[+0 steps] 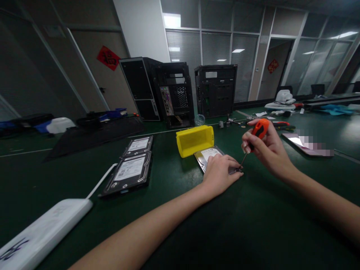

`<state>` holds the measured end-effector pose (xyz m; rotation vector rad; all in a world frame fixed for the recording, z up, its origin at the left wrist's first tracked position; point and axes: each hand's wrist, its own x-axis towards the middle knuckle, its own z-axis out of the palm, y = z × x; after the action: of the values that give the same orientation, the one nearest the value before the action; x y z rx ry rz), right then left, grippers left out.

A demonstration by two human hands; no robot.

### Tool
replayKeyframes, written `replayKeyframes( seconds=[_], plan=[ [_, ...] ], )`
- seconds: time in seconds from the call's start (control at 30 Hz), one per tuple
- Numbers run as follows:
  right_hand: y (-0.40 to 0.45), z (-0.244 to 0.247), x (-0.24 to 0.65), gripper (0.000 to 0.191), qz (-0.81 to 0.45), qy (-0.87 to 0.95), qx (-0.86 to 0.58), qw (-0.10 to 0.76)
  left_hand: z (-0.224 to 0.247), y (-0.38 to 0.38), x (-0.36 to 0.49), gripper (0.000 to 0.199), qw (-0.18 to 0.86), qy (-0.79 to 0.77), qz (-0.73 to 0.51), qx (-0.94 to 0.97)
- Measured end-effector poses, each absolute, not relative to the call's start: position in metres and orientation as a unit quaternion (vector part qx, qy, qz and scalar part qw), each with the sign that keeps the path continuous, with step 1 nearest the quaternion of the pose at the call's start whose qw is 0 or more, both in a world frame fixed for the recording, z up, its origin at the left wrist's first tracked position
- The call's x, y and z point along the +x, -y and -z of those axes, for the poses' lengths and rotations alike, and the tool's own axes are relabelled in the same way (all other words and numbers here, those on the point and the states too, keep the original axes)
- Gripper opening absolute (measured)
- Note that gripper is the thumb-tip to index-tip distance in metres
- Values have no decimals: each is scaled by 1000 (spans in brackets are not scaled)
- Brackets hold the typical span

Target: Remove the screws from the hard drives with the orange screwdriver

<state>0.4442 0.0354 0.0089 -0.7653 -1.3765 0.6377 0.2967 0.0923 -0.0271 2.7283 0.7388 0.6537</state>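
Observation:
My left hand (221, 172) lies over a silver hard drive (200, 155) on the dark green table, its fingers reaching to the drive's near right corner and covering part of its label. In my right hand (263, 144) is a screwdriver (260, 128) with an orange and black handle. The thin shaft slants down to the left, its tip at the drive's corner beside my left fingertips. Whether the tip sits in a screw is too small to tell. Just behind the drive a yellow plastic box (195, 140) rests on its side, open towards me.
Black hard drives (131, 168) with white labels lie left of centre. A white power strip (47, 232) is at the front left. Black computer cases (216, 92) stand at the back. A phone (305, 144), pliers (284, 127) and small metal parts (229, 122) lie to the right.

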Motion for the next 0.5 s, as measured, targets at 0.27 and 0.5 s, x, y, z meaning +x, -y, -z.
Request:
replayKeyframes(
  seconds=[0.27, 0.5],
  plan=[
    [-36, -8, 444, 26, -290, 607, -330, 662, 26, -93, 297, 18, 120, -244, -225, 936],
    [-38, -7, 445, 28, -279, 608, -340, 661, 26, -92, 297, 18, 125, -254, -217, 934]
  ],
)
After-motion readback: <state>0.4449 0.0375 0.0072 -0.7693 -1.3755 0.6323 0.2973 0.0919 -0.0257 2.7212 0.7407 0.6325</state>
